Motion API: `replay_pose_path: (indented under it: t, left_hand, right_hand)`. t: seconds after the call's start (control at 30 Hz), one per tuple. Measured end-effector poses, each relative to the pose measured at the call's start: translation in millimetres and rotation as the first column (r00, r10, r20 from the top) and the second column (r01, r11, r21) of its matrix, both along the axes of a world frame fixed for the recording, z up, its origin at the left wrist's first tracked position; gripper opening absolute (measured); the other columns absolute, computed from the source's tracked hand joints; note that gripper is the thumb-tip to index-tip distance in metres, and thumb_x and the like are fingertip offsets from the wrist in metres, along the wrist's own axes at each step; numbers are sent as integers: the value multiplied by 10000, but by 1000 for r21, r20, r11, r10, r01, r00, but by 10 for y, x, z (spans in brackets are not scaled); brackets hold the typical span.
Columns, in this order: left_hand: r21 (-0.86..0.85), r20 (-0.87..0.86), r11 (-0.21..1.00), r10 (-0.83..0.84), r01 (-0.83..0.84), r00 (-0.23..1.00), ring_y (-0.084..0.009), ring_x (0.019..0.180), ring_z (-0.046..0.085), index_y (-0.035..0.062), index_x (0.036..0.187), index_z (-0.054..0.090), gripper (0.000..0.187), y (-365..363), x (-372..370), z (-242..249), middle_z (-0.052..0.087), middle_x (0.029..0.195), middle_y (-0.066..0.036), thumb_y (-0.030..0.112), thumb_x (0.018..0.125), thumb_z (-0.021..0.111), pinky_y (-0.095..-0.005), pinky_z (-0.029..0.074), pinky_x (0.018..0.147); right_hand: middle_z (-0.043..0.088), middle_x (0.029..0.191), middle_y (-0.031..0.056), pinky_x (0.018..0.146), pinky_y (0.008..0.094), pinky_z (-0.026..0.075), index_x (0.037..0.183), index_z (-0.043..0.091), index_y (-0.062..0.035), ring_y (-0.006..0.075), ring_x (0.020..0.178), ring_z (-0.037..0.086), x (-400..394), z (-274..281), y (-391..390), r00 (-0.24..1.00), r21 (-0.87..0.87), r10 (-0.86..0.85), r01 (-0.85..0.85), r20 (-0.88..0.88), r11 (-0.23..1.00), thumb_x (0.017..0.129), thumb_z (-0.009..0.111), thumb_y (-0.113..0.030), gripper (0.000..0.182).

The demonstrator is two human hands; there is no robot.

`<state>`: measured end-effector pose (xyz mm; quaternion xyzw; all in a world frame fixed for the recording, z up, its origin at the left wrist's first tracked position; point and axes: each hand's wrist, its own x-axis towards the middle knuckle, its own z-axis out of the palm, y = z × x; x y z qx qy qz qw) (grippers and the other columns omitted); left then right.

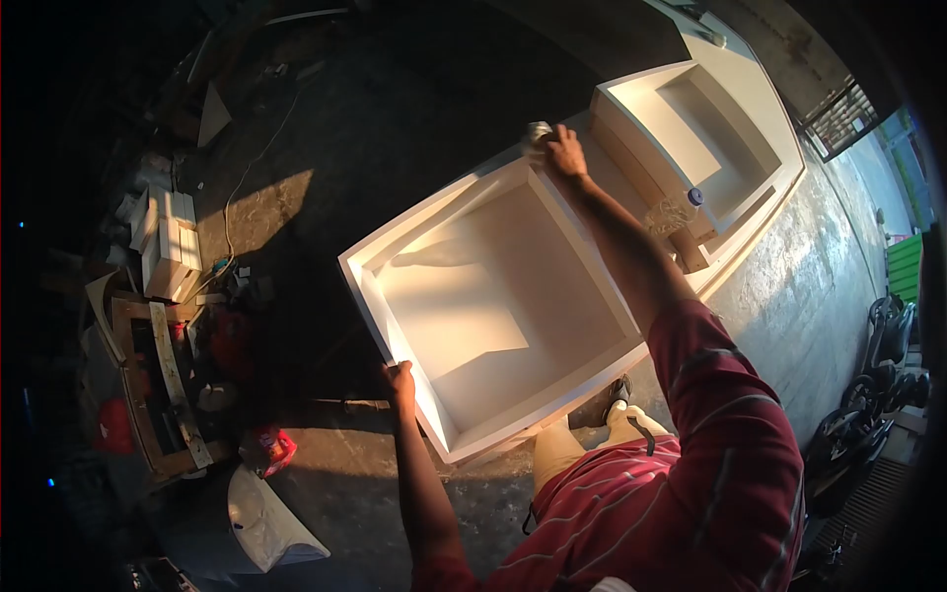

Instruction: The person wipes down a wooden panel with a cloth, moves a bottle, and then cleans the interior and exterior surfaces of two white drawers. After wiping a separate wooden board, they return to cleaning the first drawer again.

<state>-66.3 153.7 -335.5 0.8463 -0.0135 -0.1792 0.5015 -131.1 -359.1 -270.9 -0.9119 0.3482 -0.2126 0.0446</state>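
Observation:
A large white open box lies with its hollow side up in front of me. My left hand grips its left edge, fingers wrapped round the rim. At the box's far corner, my right hand is closed on a pale wad, blurred and perhaps cloth, against the top edge. To the right stands a second, smaller white box. A clear plastic bottle with a blue cap lies between the two boxes.
Stacked white pieces and a wooden frame are on the floor at left. A red packet and a white sheet-like piece lie at lower left. Motorcycles stand at right.

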Motion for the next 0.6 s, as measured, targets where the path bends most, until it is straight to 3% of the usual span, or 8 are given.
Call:
replay_pose_path:
  t: [0.03, 0.1, 0.23, 0.33, 0.4, 0.43, 0.5, 0.6]
  left_hand:
    - [15, 347, 992, 109, -121, 931, -351, 860, 547, -158, 1009, 477, 482, -54, -60, -142, 594, 850, -240, 195, 702, 594, -389, 414, 806]
    - [181, 39, 980, -94, 86, 995, -365, 790, 582, -147, 933, 530, 405, -43, 8, 170, 610, 830, -245, 169, 688, 592, -404, 444, 732]
    - [273, 4, 960, -56, 53, 998, -357, 772, 599, -131, 881, 553, 349, -279, -123, 711, 616, 838, -256, 142, 667, 590, -400, 450, 710]
    - [182, 107, 983, -29, 9, 994, -362, 736, 601, -119, 815, 560, 295, -42, -10, 223, 619, 799, -253, 127, 655, 589, -400, 450, 687]
    - [624, 467, 711, -672, 324, 575, -370, 738, 600, -122, 826, 554, 303, 363, 266, -623, 617, 790, -249, 119, 647, 591, -402, 451, 693]
    - [624, 470, 712, -672, 323, 573, -370, 738, 600, -122, 826, 554, 303, 217, 186, -352, 617, 790, -249, 119, 647, 591, -402, 451, 693]
    - [71, 16, 997, -5, 4, 1000, -367, 784, 601, -118, 869, 557, 319, -192, -100, 533, 615, 845, -255, 119, 658, 589, -404, 451, 735]
    - [46, 95, 999, 5, -9, 995, -355, 824, 594, -123, 917, 543, 361, -69, -102, 325, 610, 880, -256, 129, 662, 591, -404, 447, 748]
  right_hand:
    - [451, 1071, 151, 778, 405, 477, 871, 637, -76, 330, 941, 498, -210, -13, -208, 975, 61, -216, 219, -59, 974, 809, 523, -212, 189]
    - [476, 1020, 186, 765, 421, 470, 914, 621, -69, 362, 885, 526, -511, 38, -463, 934, 281, -324, 275, 148, 920, 786, 537, -198, 201]
    - [522, 925, 197, 740, 428, 463, 974, 594, -45, 369, 860, 549, -714, 394, 36, 918, 73, 34, -68, 395, 995, 760, 516, -171, 261]
    - [550, 910, 188, 739, 417, 464, 1002, 592, -49, 367, 857, 556, -806, 696, 630, 841, 235, -88, -47, 533, 971, 758, 534, -121, 261]
    - [555, 914, 168, 722, 396, 466, 995, 596, -60, 354, 859, 560, -758, 641, 800, 787, 268, -127, -51, 603, 962, 759, 548, -81, 242]
    - [537, 927, 163, 733, 392, 464, 981, 589, -66, 344, 873, 552, -687, 550, 819, 802, 247, -117, -40, 586, 968, 745, 565, -66, 238]
    - [513, 946, 165, 758, 400, 460, 994, 565, -64, 344, 891, 528, -470, 330, 795, 802, 144, -1, -106, 598, 984, 732, 571, -47, 263]
    - [494, 999, 170, 788, 408, 461, 1044, 526, -55, 360, 980, 482, -246, -211, 494, 929, 203, 167, -242, 330, 949, 714, 565, -45, 332]
